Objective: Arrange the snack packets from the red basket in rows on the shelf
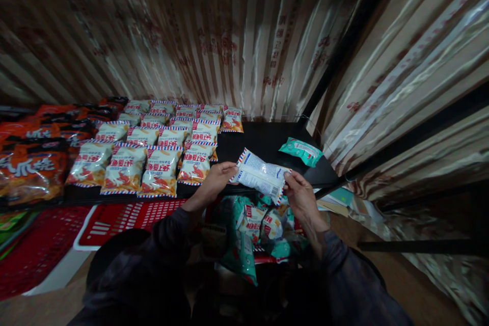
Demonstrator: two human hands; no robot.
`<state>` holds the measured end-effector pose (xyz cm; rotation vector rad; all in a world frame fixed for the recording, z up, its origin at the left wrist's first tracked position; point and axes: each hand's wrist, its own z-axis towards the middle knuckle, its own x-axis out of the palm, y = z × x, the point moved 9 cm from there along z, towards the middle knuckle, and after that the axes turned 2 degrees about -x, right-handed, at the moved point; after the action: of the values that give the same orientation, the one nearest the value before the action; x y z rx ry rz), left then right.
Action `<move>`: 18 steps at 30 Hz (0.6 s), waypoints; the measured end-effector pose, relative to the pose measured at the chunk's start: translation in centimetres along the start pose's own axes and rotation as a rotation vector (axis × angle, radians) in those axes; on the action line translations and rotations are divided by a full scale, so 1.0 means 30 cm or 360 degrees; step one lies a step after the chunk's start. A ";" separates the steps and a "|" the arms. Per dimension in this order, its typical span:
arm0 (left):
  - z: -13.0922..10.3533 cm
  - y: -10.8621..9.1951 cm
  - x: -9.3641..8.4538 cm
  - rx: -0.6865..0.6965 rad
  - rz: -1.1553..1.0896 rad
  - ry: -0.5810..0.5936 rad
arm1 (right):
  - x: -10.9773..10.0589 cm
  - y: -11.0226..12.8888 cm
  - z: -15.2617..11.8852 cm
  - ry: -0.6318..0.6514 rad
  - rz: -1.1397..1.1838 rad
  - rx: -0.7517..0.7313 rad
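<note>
Snack packet (262, 175), printed back facing the camera, long axis crosswise and slanting down rightward, above the front of the black shelf (254, 137), left hand (214, 181) and right hand (302, 197) pinched closed on opposite ends, white packets (160, 170) leftward.

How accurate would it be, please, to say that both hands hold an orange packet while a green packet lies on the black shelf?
Orange is wrong: the head view shows the left hand and right hand holding a white packet. The green packet does lie on the black shelf.
</note>
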<state>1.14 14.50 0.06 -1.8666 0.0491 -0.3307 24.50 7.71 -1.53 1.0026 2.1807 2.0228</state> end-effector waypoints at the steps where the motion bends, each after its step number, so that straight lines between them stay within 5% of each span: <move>1: 0.001 -0.003 -0.004 0.0013 -0.0007 -0.0027 | 0.001 0.000 -0.002 0.0001 -0.0008 -0.0001; 18: -0.005 -0.072 -0.079 0.0291 -0.0036 -0.0360 | 0.101 -0.035 -0.052 0.0450 -0.0230 0.0119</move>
<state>-1.47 15.54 1.65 -1.7132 -0.1520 -0.1331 20.98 7.69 -0.97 0.5711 2.3970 2.1427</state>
